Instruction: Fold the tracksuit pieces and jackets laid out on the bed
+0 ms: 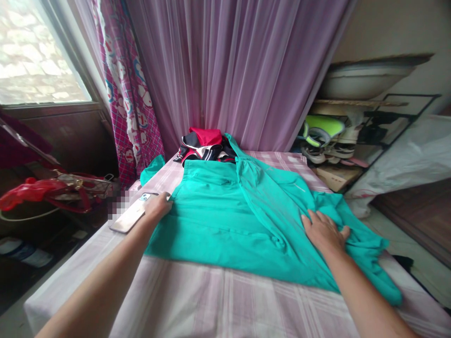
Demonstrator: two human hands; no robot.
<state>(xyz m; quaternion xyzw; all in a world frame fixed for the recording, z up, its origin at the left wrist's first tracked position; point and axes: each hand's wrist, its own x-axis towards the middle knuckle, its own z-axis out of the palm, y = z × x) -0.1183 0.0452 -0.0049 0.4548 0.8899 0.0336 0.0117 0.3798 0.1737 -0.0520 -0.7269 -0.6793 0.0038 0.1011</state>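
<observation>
A teal jacket [211, 211] lies spread over the table, one long sleeve [260, 216] folded down across it. At the jacket's left edge is my left hand [159, 206], its fingers closed on the cloth. Just beside that hand a pale smartphone [128, 218] lies with its camera side up, partly covered by the hand. My right hand [324, 230] rests flat on the bunched right part of the jacket, fingers spread. Beyond the jacket's far edge sits a heap of red, black and white clothing [204, 143].
A checked pink-and-white cloth [211, 300] covers the table. More teal fabric [152, 170] lies at the far left edge. Purple curtains [225, 70] hang behind. To the right stands a rack with shoes [338, 150] and a basin [366, 77]; a bag [81, 188] is at left.
</observation>
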